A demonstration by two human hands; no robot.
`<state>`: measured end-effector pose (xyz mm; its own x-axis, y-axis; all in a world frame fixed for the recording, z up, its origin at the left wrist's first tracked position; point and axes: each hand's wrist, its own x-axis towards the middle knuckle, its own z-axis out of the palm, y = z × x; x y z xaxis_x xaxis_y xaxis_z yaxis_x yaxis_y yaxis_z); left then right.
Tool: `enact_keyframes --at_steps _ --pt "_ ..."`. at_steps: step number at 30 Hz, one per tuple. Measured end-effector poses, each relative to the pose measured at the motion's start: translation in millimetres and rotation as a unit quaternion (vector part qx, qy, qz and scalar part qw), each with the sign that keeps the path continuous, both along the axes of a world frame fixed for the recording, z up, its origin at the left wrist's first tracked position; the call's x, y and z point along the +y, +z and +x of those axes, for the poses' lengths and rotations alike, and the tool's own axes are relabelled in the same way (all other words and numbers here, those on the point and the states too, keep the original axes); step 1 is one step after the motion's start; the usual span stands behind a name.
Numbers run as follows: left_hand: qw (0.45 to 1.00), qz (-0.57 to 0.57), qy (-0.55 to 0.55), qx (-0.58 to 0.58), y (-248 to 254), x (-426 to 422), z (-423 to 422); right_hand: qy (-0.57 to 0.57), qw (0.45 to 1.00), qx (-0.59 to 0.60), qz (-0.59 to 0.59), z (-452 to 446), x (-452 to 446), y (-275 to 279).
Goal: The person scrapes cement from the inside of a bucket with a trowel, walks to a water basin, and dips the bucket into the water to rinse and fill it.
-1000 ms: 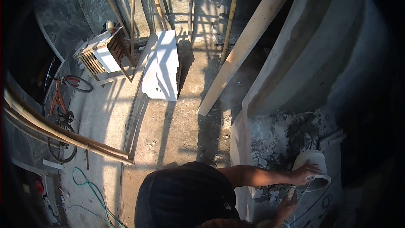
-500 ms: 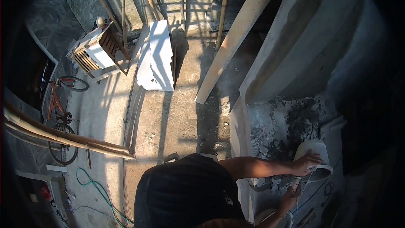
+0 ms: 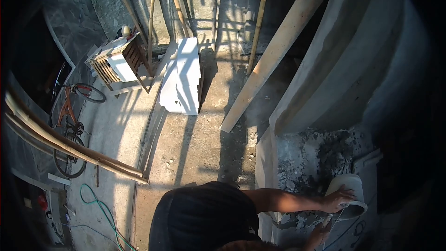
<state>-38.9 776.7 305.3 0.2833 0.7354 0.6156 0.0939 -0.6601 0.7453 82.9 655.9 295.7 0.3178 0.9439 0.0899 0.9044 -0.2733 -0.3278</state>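
Note:
A pale bucket [image 3: 344,185] lies tipped over, its mouth turned toward me, on the mortar-spattered ledge at the lower right. My left hand [image 3: 338,199] grips the bucket near its rim, fingers curled over the side. Just below it, my right hand [image 3: 319,233] is closed around a short pale handle-like piece [image 3: 328,219]; whether this belongs to the bucket or to a tool I cannot tell. A thin pale line, perhaps the bucket's wire handle, hangs between the two hands. Wet dark mortar [image 3: 329,158] covers part of the ledge behind the bucket.
A partly plastered wall [image 3: 320,88] rises beside the ledge. A long plank [image 3: 274,58] leans nearby. White panels [image 3: 186,79], a slatted wooden stand [image 3: 118,62], an orange bicycle [image 3: 67,111], bamboo poles [image 3: 93,155] and a green hose [image 3: 104,211] lie farther left.
My view has shifted, so the surroundings sit lower in the picture. My left hand keeps its hold on the bucket; my right hand stays close below, now partly in shadow.

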Motion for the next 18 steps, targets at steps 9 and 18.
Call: enact_keyframes --at_steps 9,18 --pt "0.999 -0.028 0.013 0.019 -10 1 -21 0.154 0.985 0.074 -0.033 17 5 -20" --pt "0.999 -0.024 0.038 0.018 -10 4 -26 0.164 0.986 0.002 -0.038 -36 -24 64"
